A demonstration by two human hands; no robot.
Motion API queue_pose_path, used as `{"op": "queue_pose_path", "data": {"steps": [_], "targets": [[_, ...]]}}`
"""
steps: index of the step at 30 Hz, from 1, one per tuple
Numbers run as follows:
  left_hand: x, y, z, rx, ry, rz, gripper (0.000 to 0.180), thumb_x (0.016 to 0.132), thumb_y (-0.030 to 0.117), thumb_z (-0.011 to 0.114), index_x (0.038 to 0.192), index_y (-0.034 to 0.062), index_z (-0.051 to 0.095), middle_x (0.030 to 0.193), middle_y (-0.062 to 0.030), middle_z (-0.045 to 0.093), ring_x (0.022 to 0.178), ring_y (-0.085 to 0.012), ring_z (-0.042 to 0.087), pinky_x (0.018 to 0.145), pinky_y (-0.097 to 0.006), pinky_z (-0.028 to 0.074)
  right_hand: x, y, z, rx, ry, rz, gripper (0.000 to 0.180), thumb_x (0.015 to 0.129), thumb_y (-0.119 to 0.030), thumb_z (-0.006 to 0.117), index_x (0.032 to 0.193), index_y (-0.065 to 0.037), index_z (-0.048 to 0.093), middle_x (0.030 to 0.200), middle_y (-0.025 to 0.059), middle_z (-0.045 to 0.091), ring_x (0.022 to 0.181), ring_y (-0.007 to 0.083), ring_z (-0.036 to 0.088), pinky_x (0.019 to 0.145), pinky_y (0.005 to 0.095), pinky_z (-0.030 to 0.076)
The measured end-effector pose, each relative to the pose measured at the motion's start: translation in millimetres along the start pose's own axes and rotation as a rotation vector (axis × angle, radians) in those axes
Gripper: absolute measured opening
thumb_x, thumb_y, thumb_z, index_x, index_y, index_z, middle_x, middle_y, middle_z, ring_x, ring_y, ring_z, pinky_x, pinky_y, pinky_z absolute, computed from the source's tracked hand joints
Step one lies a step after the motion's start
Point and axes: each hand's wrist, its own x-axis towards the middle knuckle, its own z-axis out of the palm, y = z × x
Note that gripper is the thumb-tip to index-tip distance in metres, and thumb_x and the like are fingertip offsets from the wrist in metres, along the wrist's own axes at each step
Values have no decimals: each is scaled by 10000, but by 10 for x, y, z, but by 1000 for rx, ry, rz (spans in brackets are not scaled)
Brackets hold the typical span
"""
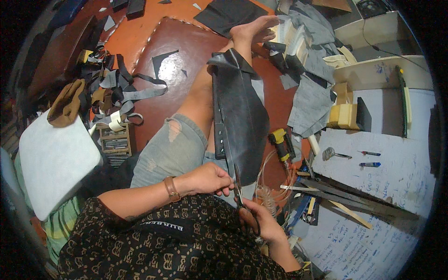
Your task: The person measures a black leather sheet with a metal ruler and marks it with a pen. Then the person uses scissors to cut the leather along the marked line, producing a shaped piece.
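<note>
Floor (140, 28): one scissors (239, 189) (two hands)

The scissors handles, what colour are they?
Reddish-brown, on the scissors in the right hand; head view.

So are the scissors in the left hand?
No, the right hand holds the scissors, while the left hand pinches the dark leather piece.

A long piece of black leather (242, 116) lay draped along the person's outstretched leg, its far end folded near the ankle, small slots along its left edge. Dark-handled scissors (242, 200) stood at its near edge, blades pointing up into it.
</note>
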Motion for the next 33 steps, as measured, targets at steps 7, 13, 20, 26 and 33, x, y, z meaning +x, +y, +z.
{"op": "queue_pose_path", "data": {"steps": [7, 13, 20, 26, 33], "targets": [[7, -14, -9, -25, 11, 1, 284, 1064, 232, 602, 1072, 11, 781, 919, -39, 780, 784, -76, 667, 724, -241, 545, -31, -113, -42, 76, -40, 156, 486, 1101, -300, 572, 1519, -61, 512, 902, 0, 573, 812, 104, 564, 700, 278, 495], [1, -12, -16, -36, -5, 6, 283, 1062, 230, 602, 1082, 10, 781, 948, -43, 788, 794, -70, 667, 730, -237, 540, -22, -66, -66, 55, -56, 137, 489, 1103, -291, 562, 1533, -66, 501, 917, 13, 583, 826, 112, 569, 714, 276, 496], [-19, 53, -6, 0, -3, 19, 285, 1064, 235, 607, 1080, 13, 784, 946, -36, 788, 797, -67, 671, 741, -235, 541, -30, 10, -88, 153, -65, 59, 440, 1092, -188, 589, 1510, -67, 523, 937, -24, 600, 804, 70, 543, 684, 257, 455], [-11, 28, -6, -14, -16, 35, 291, 1067, 242, 604, 1065, 9, 780, 949, -33, 786, 806, -72, 677, 749, -239, 546, -4, 118, -95, 137, -28, 15, 434, 1081, -149, 618, 1497, -59, 539, 1034, -20, 632, 887, 68, 563, 731, 240, 472], [-38, 61, -10, -37, -28, 25, 291, 1069, 237, 600, 1071, -2, 767, 956, -45, 784, 804, -81, 676, 751, -242, 551, -10, 36, -88, 134, -11, 144, 435, 1079, -142, 620, 1493, -35, 536, 1106, -2, 647, 990, 88, 576, 854, 246, 489]]}}
